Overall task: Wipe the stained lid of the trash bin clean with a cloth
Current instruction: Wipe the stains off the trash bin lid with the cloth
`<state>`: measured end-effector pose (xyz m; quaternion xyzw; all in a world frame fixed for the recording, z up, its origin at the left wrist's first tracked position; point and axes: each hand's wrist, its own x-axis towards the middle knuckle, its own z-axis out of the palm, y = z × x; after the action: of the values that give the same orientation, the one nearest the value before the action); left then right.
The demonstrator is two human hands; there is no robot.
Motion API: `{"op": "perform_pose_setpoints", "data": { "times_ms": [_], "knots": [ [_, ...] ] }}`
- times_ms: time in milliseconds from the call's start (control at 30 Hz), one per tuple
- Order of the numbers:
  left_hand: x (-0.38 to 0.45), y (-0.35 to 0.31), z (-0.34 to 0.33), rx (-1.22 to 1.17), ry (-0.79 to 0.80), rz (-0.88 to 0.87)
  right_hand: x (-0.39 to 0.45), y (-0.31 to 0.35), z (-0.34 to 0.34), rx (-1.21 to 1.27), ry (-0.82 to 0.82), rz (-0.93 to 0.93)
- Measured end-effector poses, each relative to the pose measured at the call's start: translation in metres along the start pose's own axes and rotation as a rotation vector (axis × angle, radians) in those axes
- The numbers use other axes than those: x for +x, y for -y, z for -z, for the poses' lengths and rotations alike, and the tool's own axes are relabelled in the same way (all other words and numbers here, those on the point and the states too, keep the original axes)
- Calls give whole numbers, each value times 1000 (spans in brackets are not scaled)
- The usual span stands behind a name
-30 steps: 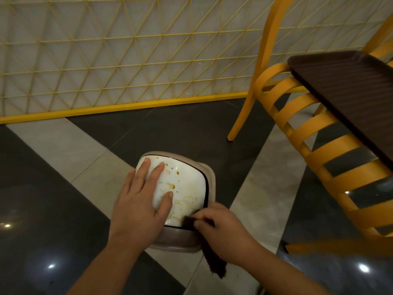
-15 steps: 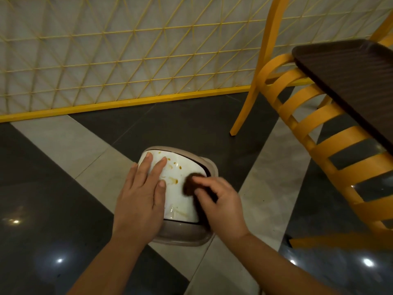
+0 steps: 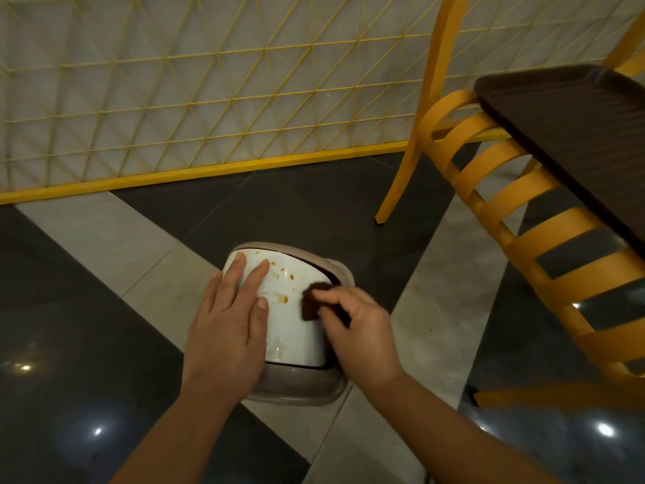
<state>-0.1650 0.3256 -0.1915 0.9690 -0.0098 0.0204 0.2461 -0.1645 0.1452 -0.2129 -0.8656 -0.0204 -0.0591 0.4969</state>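
Right hand (image 3: 359, 338) pinches cloth (image 3: 311, 303) on lid (image 3: 291, 330) right side; left hand (image 3: 228, 326) flat, fingers spread.

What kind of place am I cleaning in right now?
Probably a cafe or food court: a yellow slatted chair, a dark serving tray resting on it, a polished tiled floor and a yellow lattice partition.

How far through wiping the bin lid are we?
Partway. The near part of the white lid shows only faint smears. The right hand presses the dark cloth on the lid's right side while the left hand steadies it. Orange stains remain at the centre and far edge.
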Motion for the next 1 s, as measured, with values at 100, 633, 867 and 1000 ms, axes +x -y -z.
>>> {"op": "perform_pose_setpoints", "data": {
  "times_ms": [100, 633, 867, 1000],
  "knots": [
    [0, 0, 0, 1, -5, -7, -26, 6, -3, -21, 205, 296],
    [0, -8, 0, -10, -10, 20, -40, -28, 32, -166, 236, 344],
    [-1, -8, 1, 13, 8, 32, -11, -34, 21, -258, 77, 120],
    [0, -9, 1, 17, 3, 28, -62, -49, 29, -85, 138, 101]
  ]
}}
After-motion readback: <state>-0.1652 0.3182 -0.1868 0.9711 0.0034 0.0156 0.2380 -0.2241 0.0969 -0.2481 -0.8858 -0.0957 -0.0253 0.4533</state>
